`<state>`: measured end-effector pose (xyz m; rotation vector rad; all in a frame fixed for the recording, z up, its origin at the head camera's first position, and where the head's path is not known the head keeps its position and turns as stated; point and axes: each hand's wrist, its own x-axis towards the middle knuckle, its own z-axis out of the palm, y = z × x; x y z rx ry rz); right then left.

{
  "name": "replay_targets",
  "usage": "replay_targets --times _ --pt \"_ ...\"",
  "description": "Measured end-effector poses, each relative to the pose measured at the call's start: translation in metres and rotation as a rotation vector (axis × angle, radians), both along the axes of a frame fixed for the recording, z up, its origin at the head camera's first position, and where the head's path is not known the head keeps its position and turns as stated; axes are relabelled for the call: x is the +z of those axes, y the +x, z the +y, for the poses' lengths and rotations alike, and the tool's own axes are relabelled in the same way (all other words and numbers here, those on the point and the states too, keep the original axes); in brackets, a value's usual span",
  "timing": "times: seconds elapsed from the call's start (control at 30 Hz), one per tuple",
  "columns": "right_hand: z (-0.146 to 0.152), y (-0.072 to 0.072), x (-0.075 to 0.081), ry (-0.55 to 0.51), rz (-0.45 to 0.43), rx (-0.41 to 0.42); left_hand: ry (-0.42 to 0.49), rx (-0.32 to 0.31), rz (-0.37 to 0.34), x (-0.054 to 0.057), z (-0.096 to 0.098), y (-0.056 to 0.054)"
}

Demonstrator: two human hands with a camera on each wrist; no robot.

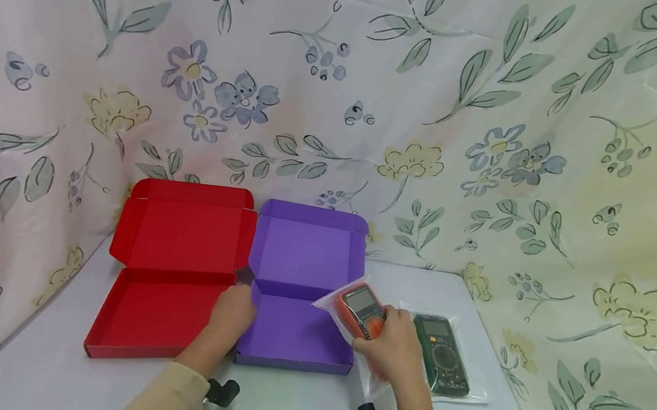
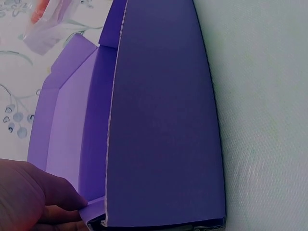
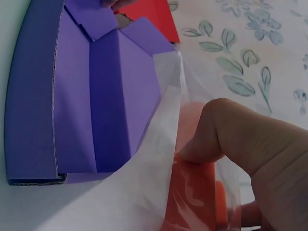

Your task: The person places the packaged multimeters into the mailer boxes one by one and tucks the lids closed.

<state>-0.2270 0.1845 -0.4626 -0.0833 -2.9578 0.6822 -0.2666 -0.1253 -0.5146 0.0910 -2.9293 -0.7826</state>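
Note:
An open purple cardboard box [image 1: 298,329] stands on the table with its lid raised at the back. My left hand [image 1: 233,314] is at its left side; in the left wrist view the thumb and fingers [image 2: 41,195] pinch the edge of the side wall. My right hand [image 1: 394,345] grips an orange multimeter [image 1: 360,306] in a clear plastic bag, tilted above the box's right edge. The right wrist view shows the thumb pressing the bagged orange body [image 3: 192,192]. To the right, a dark green multimeter [image 1: 442,358] lies in its own clear bag.
An open red cardboard box [image 1: 158,314] stands left of the purple one, close beside it. All of these are on a white table [image 1: 277,406]. A floral cloth [image 1: 343,96] hangs behind and along both sides.

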Motion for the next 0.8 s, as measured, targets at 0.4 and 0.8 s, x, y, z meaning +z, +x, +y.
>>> replay_targets --times 0.4,0.8 --pt "-0.019 -0.003 -0.008 0.065 0.060 0.184 0.008 0.007 -0.018 0.001 0.000 -0.001" --pt "-0.035 -0.011 0.000 0.083 0.048 0.319 0.005 -0.017 0.037 0.000 -0.002 -0.001"
